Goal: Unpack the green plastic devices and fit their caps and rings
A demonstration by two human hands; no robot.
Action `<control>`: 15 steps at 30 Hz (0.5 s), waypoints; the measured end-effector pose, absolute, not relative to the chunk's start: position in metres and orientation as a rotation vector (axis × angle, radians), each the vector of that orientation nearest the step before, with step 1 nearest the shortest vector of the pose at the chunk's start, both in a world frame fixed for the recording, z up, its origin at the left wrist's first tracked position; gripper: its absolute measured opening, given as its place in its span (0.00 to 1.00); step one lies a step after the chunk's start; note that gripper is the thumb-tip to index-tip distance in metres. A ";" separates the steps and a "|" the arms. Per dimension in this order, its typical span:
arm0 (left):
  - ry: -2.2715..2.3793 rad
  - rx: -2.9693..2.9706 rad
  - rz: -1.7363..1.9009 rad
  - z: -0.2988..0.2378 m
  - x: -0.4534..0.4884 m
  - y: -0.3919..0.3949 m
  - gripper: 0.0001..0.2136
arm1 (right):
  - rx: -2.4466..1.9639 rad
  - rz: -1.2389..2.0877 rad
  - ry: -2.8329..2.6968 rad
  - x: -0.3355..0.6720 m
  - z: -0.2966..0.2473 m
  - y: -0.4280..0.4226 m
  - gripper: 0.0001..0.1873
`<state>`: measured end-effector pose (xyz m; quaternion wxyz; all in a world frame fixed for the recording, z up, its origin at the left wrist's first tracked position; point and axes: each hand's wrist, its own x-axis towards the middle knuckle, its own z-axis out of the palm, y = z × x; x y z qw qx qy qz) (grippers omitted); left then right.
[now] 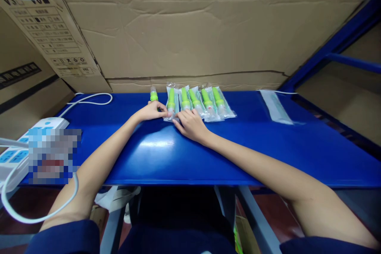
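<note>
Several clear plastic packets (205,103), each with a green-capped item inside, lie side by side at the back of the blue table (253,147). My left hand (153,111) pinches the near end of the leftmost packet (171,103). My right hand (190,124) rests on the table just in front of the row, fingertips touching the lower edge of the same packet and its neighbour. One unwrapped green-capped item (154,94) stands upright just behind my left hand.
Cardboard boxes (184,27) wall the table's back and left. A white power strip (18,151) with its cable (89,99) lies at the left edge. A flat clear packet (275,106) lies at the back right, beside a blue shelf frame (333,47).
</note>
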<state>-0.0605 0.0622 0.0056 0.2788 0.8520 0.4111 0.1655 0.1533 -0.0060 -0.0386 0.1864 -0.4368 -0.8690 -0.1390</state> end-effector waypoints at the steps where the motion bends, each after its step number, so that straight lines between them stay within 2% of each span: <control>1: 1.100 2.283 0.441 0.006 -0.060 0.062 0.20 | -1.226 -0.389 -2.451 0.153 -0.039 -0.006 0.19; 5: 1.117 2.310 0.444 0.005 -0.060 0.062 0.20 | -1.178 -0.349 -2.421 0.155 -0.035 -0.005 0.17; 9: 1.166 2.348 0.523 0.003 -0.060 0.062 0.24 | -1.167 -0.424 -2.270 0.168 -0.006 0.001 0.18; 12: 1.228 2.358 0.541 0.003 -0.063 0.063 0.27 | -1.325 -0.491 -2.099 0.191 0.024 0.010 0.19; 15: 1.343 2.356 0.612 0.004 -0.067 0.066 0.25 | -1.533 -0.552 -1.958 0.224 0.046 0.025 0.19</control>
